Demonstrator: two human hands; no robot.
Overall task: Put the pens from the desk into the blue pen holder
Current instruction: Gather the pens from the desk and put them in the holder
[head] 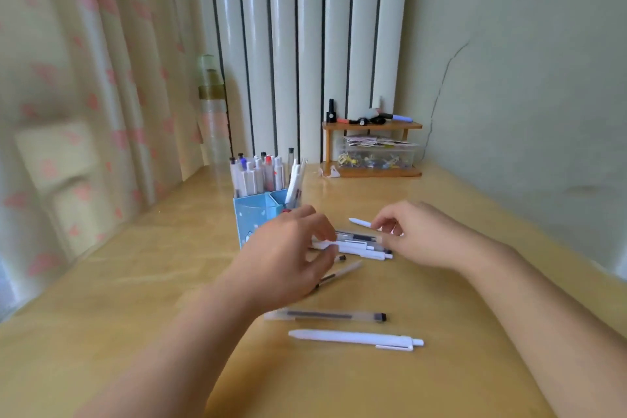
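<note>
On the wooden tabletop (458,282), mid-field, both hands work at a small cluster of pens (359,244) lying side by side, roughly crosswise to the view. Left hand (288,258): palm down, fingers curled, fingertips (327,234) touching the left ends of the cluster; whether it actually grips a pen cannot be told, the view is blurred there. Right hand (417,234): thumb and forefinger pinched on a white pen (360,223) at the far edge of the cluster, its pointed tip projecting left of the fingers.

Blue pen holder (254,214) stands upright just beyond and left of the left hand, partly hidden by it. It is divided into compartments; the rear one is packed with upright pens, and a white pen leans in the right one.

Loose pens nearer the camera:
- thin clear pen (339,273), angled, partly under the left hand.
- translucent gel pen with dark cap (325,316), lying flat, apart from both hands.
- white click pen (356,339), nearest, lying flat just beside the gel pen, clip end to the right.

Background: small wooden shelf (373,125) at the far wall with a clear plastic box (376,156) under it; tall clear bottle (212,119) far left; curtain (68,95) along the left side.
</note>
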